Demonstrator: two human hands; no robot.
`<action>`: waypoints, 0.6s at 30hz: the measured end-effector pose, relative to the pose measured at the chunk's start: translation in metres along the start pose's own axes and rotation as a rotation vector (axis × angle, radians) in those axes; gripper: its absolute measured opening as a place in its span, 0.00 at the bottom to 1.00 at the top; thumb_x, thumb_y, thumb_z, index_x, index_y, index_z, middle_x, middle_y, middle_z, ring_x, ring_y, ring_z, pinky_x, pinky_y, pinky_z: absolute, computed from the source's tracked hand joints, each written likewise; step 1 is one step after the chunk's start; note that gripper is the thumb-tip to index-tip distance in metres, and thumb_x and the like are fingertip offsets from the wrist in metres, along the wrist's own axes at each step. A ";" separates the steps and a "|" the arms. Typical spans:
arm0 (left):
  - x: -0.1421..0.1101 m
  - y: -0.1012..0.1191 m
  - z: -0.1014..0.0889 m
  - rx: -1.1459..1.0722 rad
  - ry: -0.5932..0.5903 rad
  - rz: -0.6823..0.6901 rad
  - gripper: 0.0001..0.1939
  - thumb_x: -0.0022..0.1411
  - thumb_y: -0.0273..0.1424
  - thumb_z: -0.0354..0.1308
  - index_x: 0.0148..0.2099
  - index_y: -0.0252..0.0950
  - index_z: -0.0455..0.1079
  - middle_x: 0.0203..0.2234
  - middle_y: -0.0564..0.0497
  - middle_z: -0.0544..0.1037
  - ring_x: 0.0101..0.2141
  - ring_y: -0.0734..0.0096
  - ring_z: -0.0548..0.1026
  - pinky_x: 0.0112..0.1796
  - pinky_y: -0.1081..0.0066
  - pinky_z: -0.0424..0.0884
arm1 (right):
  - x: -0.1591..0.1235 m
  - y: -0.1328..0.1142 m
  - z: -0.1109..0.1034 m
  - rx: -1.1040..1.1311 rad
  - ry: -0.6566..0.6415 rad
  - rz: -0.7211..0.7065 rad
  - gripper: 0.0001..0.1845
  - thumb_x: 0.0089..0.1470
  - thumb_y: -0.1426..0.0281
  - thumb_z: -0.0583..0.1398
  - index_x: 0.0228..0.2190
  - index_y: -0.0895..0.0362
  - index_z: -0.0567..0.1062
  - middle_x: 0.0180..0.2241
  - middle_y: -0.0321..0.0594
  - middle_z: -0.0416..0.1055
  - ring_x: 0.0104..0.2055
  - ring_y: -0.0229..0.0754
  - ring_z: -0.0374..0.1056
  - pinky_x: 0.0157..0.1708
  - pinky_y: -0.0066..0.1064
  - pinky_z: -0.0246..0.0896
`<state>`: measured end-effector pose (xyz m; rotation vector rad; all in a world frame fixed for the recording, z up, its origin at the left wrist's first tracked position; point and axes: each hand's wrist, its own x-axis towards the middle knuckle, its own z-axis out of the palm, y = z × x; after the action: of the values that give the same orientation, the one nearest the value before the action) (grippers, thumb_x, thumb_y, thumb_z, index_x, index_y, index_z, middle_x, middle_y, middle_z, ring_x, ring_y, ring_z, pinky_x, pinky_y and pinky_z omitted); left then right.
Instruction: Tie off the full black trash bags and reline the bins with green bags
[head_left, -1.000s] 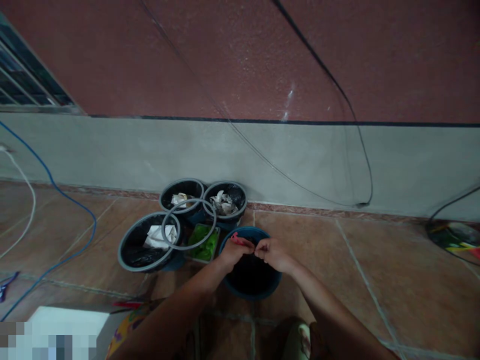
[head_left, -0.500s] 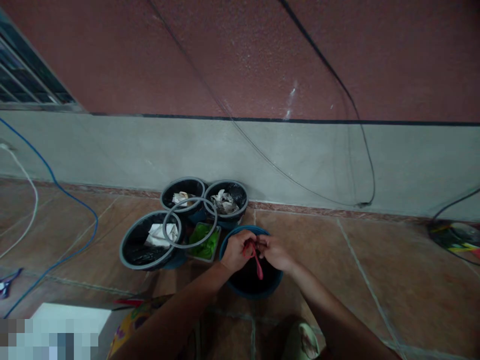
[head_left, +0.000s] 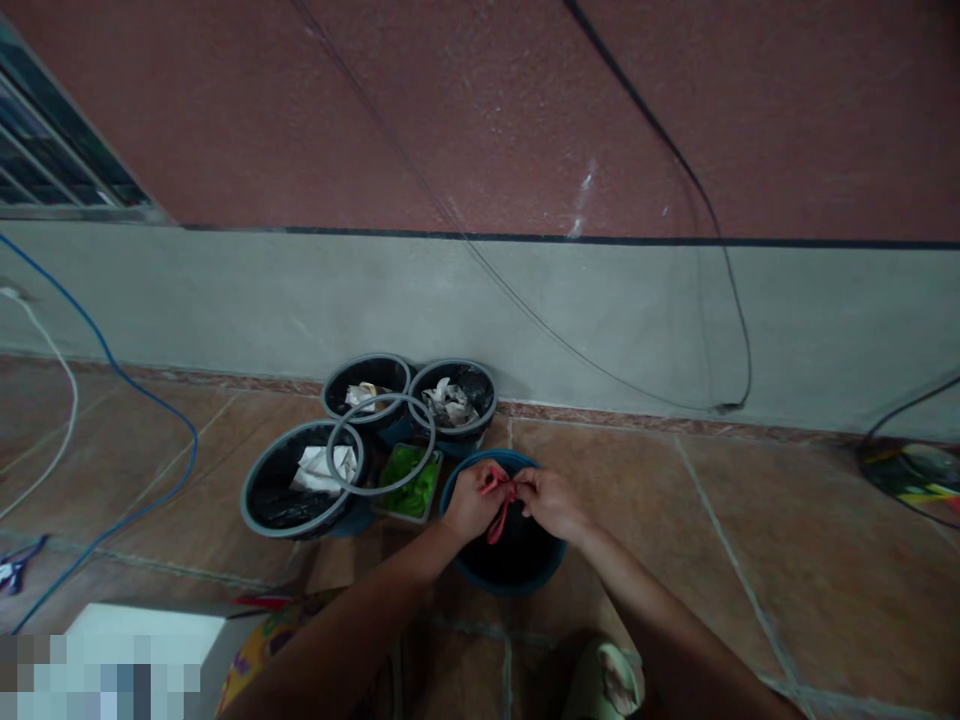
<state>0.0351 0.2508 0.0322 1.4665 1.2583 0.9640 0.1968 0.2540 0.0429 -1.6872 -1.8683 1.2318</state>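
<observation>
Ahead of you rises a wall [head_left: 600,330], red above and grey below, and around you spreads the tiled floor [head_left: 825,560]. The blue bin [head_left: 551,566] stands in front of you, below both your hands, its inside dark. To its left are three black-lined bins [head_left: 352,516], two near the wall and one closer to you, with pale scraps inside. A grey ring [head_left: 381,492] rests across them and over the clear tub [head_left: 429,500] of green pieces, just beside the blue bin. Your left hand [head_left: 474,502] has its fingers curled around the red strip [head_left: 497,525], and your right hand [head_left: 551,502] pinches it at the fingertips, the two hands nearly touching. The strip is over the blue bin's mouth, a loop hanging below your left fingers
</observation>
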 end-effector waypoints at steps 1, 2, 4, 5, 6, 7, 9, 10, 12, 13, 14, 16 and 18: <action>0.001 -0.002 0.001 -0.035 -0.004 -0.028 0.04 0.54 0.24 0.58 0.28 0.37 0.68 0.23 0.56 0.74 0.27 0.75 0.71 0.31 0.74 0.67 | -0.001 -0.003 -0.002 -0.062 0.014 0.003 0.13 0.58 0.74 0.52 0.31 0.56 0.77 0.25 0.35 0.75 0.25 0.35 0.72 0.28 0.25 0.60; 0.002 -0.004 0.003 -0.067 -0.009 -0.054 0.05 0.53 0.25 0.59 0.27 0.37 0.67 0.22 0.56 0.73 0.26 0.75 0.71 0.31 0.75 0.67 | -0.003 -0.006 -0.004 -0.119 0.027 0.010 0.13 0.58 0.74 0.52 0.31 0.56 0.77 0.26 0.36 0.76 0.26 0.35 0.72 0.29 0.25 0.60; 0.003 -0.007 0.005 -0.122 -0.024 -0.104 0.05 0.53 0.26 0.60 0.26 0.37 0.67 0.21 0.56 0.73 0.24 0.75 0.70 0.29 0.75 0.66 | -0.004 -0.011 -0.006 -0.201 0.031 0.029 0.14 0.59 0.74 0.52 0.32 0.56 0.78 0.27 0.37 0.77 0.27 0.36 0.73 0.30 0.26 0.60; 0.004 -0.008 0.005 -0.143 -0.030 -0.127 0.06 0.53 0.27 0.60 0.26 0.37 0.67 0.20 0.56 0.73 0.23 0.76 0.70 0.28 0.74 0.66 | -0.005 -0.012 -0.007 -0.230 0.025 0.043 0.14 0.59 0.74 0.52 0.33 0.55 0.78 0.27 0.37 0.77 0.28 0.36 0.73 0.31 0.26 0.60; 0.004 -0.009 0.006 -0.156 -0.035 -0.147 0.06 0.54 0.28 0.60 0.26 0.37 0.67 0.20 0.56 0.73 0.22 0.76 0.69 0.27 0.74 0.65 | -0.005 -0.013 -0.007 -0.256 0.017 0.059 0.14 0.59 0.73 0.52 0.34 0.55 0.79 0.27 0.37 0.78 0.29 0.37 0.74 0.31 0.26 0.60; 0.005 -0.010 0.006 -0.161 -0.040 -0.162 0.06 0.54 0.28 0.59 0.26 0.37 0.67 0.19 0.56 0.73 0.21 0.76 0.69 0.27 0.74 0.65 | -0.005 -0.013 -0.008 -0.281 0.014 0.074 0.14 0.59 0.73 0.52 0.34 0.55 0.79 0.26 0.38 0.78 0.29 0.37 0.74 0.31 0.26 0.60; 0.006 -0.012 0.005 -0.146 -0.036 -0.174 0.06 0.54 0.27 0.59 0.26 0.36 0.67 0.18 0.56 0.73 0.21 0.76 0.69 0.27 0.74 0.65 | -0.004 -0.012 -0.007 -0.324 0.009 0.095 0.14 0.59 0.72 0.53 0.35 0.55 0.80 0.27 0.39 0.78 0.31 0.38 0.74 0.31 0.27 0.60; 0.006 -0.013 0.004 -0.122 -0.030 -0.172 0.05 0.53 0.27 0.59 0.26 0.36 0.67 0.18 0.56 0.73 0.21 0.76 0.69 0.28 0.74 0.66 | -0.004 -0.011 -0.007 -0.344 0.008 0.099 0.15 0.59 0.72 0.53 0.35 0.55 0.80 0.29 0.39 0.79 0.32 0.39 0.74 0.32 0.27 0.60; 0.008 -0.014 0.001 -0.051 -0.025 -0.156 0.05 0.52 0.25 0.59 0.25 0.36 0.69 0.19 0.56 0.73 0.23 0.76 0.70 0.29 0.74 0.66 | -0.003 -0.009 -0.007 -0.398 0.009 0.105 0.15 0.59 0.72 0.53 0.37 0.55 0.80 0.34 0.41 0.81 0.37 0.41 0.75 0.35 0.28 0.61; 0.009 -0.015 -0.001 -0.012 -0.034 -0.150 0.05 0.52 0.25 0.59 0.25 0.35 0.69 0.20 0.56 0.73 0.24 0.76 0.70 0.29 0.74 0.65 | -0.003 -0.008 -0.008 -0.431 0.015 0.114 0.15 0.59 0.72 0.53 0.37 0.55 0.81 0.36 0.43 0.81 0.40 0.43 0.76 0.37 0.29 0.62; 0.010 -0.015 -0.003 0.028 -0.047 -0.148 0.05 0.52 0.25 0.59 0.25 0.35 0.70 0.20 0.56 0.73 0.24 0.76 0.69 0.30 0.74 0.65 | -0.003 -0.008 -0.008 -0.466 0.022 0.126 0.16 0.59 0.72 0.53 0.38 0.55 0.81 0.39 0.44 0.81 0.43 0.45 0.76 0.39 0.31 0.63; 0.012 -0.015 -0.007 0.105 -0.078 -0.165 0.07 0.52 0.25 0.58 0.23 0.35 0.69 0.19 0.56 0.72 0.24 0.75 0.68 0.29 0.74 0.64 | -0.003 -0.008 -0.008 -0.526 0.032 0.157 0.16 0.59 0.71 0.53 0.39 0.54 0.81 0.42 0.46 0.81 0.46 0.48 0.75 0.41 0.33 0.63; 0.012 -0.015 -0.009 0.182 -0.098 -0.203 0.08 0.52 0.25 0.58 0.22 0.35 0.68 0.19 0.56 0.71 0.23 0.75 0.68 0.29 0.73 0.63 | -0.004 -0.009 -0.008 -0.559 0.018 0.175 0.17 0.60 0.70 0.53 0.40 0.54 0.81 0.43 0.47 0.80 0.48 0.50 0.75 0.42 0.35 0.64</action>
<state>0.0245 0.2648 0.0200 1.4721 1.4212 0.6491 0.1984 0.2538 0.0555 -2.1678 -2.2331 0.7803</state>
